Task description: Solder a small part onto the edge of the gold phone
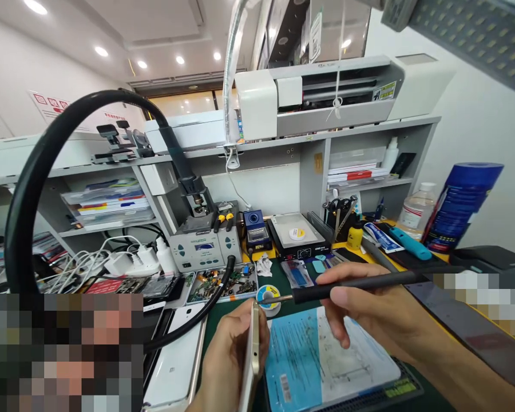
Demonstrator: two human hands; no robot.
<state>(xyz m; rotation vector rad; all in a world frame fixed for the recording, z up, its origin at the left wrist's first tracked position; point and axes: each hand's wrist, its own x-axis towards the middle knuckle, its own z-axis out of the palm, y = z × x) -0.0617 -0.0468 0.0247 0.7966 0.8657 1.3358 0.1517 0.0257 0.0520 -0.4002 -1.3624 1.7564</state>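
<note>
My left hand is closed around a thin smartphone with a gold edge, held upright on its side. In my right hand is a soldering iron with a black grip, its cable running off to the right. The iron's metal tip meets or nearly meets the phone's top corner; contact cannot be made out. Just behind that corner stands a round solder spool with a yellow and blue label. Below my right hand lies a blue and white booklet.
A hot air station with a thick black hose stands at the left. Beside it are a parts tray and a white phone. A hot plate, bottle and blue can line the back.
</note>
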